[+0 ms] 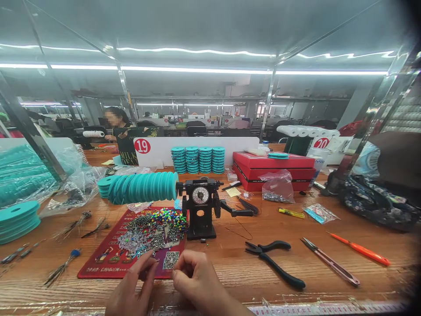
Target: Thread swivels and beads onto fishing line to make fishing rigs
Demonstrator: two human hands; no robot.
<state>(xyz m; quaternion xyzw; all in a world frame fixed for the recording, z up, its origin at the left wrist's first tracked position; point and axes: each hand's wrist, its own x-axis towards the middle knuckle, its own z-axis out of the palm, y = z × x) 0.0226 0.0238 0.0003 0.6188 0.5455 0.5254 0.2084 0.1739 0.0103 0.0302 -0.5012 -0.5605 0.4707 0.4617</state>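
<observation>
Left hand and right hand pinched together on something too small to identify; pile of metal hooks just ahead, nearer left hand.

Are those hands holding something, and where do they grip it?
Left hand and right hand pinch together at the fingertips; whatever sits between them is too small to tell.
</observation>
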